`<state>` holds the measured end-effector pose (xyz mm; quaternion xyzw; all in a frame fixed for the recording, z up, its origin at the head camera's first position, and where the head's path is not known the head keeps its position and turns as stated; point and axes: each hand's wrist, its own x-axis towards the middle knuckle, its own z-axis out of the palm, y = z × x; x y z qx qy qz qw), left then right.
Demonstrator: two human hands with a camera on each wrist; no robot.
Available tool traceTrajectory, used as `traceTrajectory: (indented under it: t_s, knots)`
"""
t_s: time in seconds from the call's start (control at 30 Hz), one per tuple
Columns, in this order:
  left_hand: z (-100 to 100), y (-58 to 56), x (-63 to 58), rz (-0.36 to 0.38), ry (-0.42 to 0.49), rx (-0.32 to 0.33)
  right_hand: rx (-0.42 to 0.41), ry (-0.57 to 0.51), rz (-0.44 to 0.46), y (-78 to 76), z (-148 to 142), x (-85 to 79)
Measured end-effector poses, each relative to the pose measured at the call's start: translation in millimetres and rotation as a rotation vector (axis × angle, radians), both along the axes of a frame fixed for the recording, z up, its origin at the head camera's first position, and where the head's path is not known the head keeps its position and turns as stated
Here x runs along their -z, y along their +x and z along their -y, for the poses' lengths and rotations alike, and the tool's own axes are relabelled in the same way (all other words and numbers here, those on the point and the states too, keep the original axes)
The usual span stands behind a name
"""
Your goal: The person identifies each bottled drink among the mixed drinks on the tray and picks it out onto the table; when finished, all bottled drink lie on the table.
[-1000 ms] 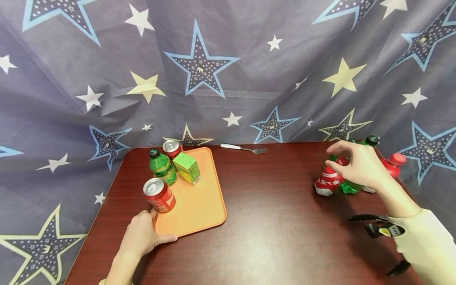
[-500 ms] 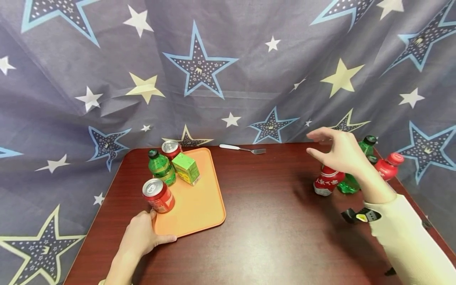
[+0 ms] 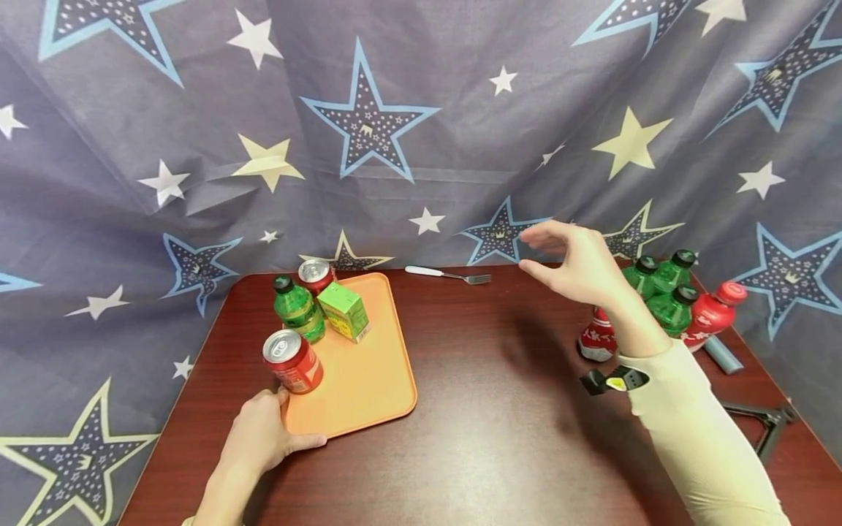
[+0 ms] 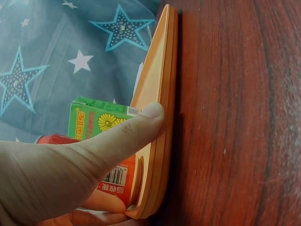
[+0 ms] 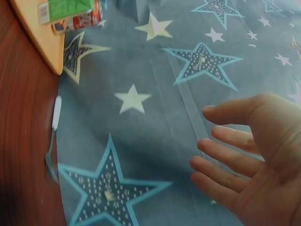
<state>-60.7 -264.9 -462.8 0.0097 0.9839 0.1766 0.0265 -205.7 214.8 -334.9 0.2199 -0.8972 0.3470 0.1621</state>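
My left hand holds the near left corner of an orange tray, its thumb along the front rim and its fingers at the left side. A red soda can stands right by that hand. Behind it on the tray are a green soda bottle, a green-and-yellow drink carton and a second red can. Above the table's right half, my right hand hangs in the air, fingers spread from the thumb and holding nothing, as the right wrist view also shows.
A white-handled fork lies at the table's back edge. On the right, several green bottles stand by a red bottle. A red-and-white bottle, a grey cylinder and a black stand are nearby. A starry curtain hangs behind.
My right hand has moved left and slightly up, away from the bottles at the right, uncovering more of them. My left hand and the tray stay in place.
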Motion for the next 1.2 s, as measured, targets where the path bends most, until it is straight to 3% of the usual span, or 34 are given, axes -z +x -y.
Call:
traceTrajectory:
  t_s: [0.53,0.8,1.2]
  knots:
    - [2,0.0,1.5,-0.003,-0.004,0.001,-0.120,-0.085,0.080,-16.1,54,-0.3]
    - [9,-3.5,15.1,-0.048,-0.011,0.011,-0.178,-0.097,0.083,-19.0,84,2.0]
    - [0,-0.9,0.2,0.004,-0.009,0.010,-0.260,-0.133,0.097,-22.0,132,9.3]
